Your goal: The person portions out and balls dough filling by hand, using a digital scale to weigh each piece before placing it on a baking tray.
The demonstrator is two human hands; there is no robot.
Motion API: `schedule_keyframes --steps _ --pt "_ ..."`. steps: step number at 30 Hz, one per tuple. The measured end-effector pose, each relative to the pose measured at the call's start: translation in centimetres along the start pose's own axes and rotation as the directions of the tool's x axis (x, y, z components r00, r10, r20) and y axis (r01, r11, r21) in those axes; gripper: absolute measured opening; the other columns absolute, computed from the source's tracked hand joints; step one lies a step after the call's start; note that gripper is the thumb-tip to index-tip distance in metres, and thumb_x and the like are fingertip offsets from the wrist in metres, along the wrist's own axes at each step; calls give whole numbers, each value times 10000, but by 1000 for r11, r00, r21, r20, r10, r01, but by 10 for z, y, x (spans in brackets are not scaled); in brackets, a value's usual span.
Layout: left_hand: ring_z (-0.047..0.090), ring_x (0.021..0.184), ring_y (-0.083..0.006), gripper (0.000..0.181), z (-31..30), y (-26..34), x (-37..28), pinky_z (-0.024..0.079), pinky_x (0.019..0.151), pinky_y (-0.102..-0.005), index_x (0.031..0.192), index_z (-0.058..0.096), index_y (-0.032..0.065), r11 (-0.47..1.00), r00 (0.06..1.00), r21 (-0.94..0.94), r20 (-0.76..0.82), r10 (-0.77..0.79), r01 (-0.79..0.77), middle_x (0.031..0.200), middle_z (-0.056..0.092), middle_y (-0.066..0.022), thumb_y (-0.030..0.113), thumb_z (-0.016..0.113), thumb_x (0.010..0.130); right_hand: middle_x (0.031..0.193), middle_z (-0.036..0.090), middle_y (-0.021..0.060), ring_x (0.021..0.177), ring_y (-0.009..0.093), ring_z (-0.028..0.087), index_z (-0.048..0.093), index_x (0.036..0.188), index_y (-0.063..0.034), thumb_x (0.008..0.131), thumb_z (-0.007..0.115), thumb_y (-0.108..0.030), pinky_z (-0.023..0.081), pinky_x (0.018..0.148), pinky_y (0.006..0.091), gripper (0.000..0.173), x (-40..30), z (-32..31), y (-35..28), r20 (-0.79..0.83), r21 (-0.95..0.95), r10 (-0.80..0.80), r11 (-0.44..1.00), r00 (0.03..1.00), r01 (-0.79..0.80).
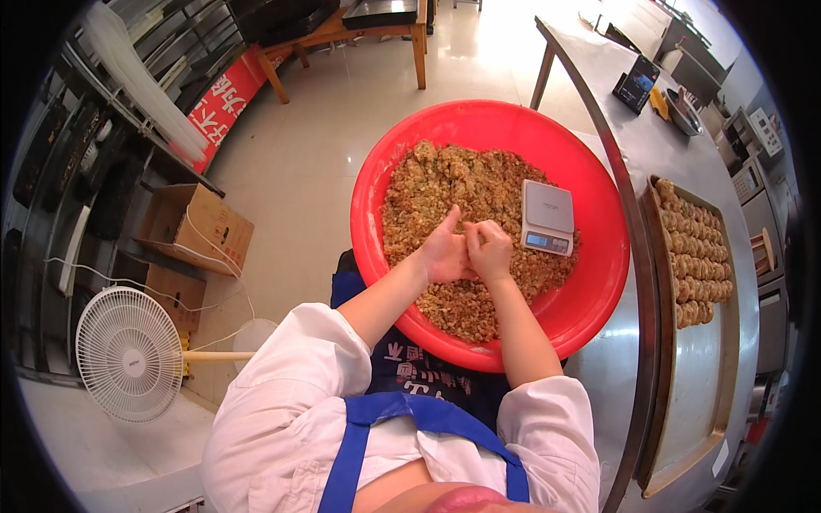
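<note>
My left hand (444, 251) and my right hand (490, 249) meet above a wide red plastic basin (593, 192). The left thumb points up, and its other fingers are partly hidden behind the right hand. My right fingers curl in against the left palm; whether anything lies between the hands cannot be seen. Below them, a crumbly brown filling mixture (449, 176) fills much of the basin. A small digital kitchen scale (547, 208) rests on the mixture to the right of my hands, its display lit and its platform bare.
On the steel table (616, 151) at right, a metal baking tray (693, 391) holds rows of shaped balls (699, 256). A phone (638, 84) on a stand and a metal bowl (684, 114) are farther back. A white fan (131, 356) and cardboard boxes (205, 224) stand left.
</note>
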State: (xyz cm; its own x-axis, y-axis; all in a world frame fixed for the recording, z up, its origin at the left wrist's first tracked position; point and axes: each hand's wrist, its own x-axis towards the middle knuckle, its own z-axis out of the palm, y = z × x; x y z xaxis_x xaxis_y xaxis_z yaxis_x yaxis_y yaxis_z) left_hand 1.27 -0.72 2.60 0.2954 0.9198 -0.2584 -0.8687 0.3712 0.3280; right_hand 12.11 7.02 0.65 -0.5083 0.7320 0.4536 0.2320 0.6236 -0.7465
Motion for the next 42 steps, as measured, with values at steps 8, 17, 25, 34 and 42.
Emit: schedule_keyframes --steps 8,17,25,34,42 --pt "586 987 -223 547 -25 1 17 489 875 -397 1023 606 100 959 970 -151 -76 231 -240 1043 616 -74 614 454 911 1041 619 138 1040 312 555 649 1061 -120 845 636 -266 327 979 426 261 -9 18 -7 -88 -282 -201 944 976 169" --pt "568 667 -127 332 -28 2 23 479 612 -301 705 541 199 930 801 -82 -539 261 -358 663 555 40 467 660 861 817 650 76 819 274 612 683 839 -67 782 683 -126 476 783 381 81 -4 9 -24 47 -90 -274 956 960 278" --pt "477 518 -77 333 -32 8 21 353 458 -236 822 521 195 938 696 64 -654 298 -341 673 528 61 509 618 876 824 654 95 777 242 624 676 861 -27 822 686 -126 485 726 365 106 -1 -2 -18 -45 -16 17 1000 999 -18" --pt "547 1109 -270 763 -7 -3 7 401 977 -423 1205 528 68 999 1000 -30 -20 11 -12 1212 581 -110 719 276 896 762 607 122 675 297 596 654 757 -35 882 615 -195 487 632 389 207 -2 9 -1 -15 24 -65 998 998 66" --pt "525 1161 -294 787 -26 -1 19 387 1019 -452 1256 496 56 986 984 -115 -144 107 -124 1265 543 -148 721 289 891 1103 617 135 1028 321 583 682 1000 -66 860 638 -210 478 853 385 206 -6 21 -18 -107 -99 -195 978 975 185"
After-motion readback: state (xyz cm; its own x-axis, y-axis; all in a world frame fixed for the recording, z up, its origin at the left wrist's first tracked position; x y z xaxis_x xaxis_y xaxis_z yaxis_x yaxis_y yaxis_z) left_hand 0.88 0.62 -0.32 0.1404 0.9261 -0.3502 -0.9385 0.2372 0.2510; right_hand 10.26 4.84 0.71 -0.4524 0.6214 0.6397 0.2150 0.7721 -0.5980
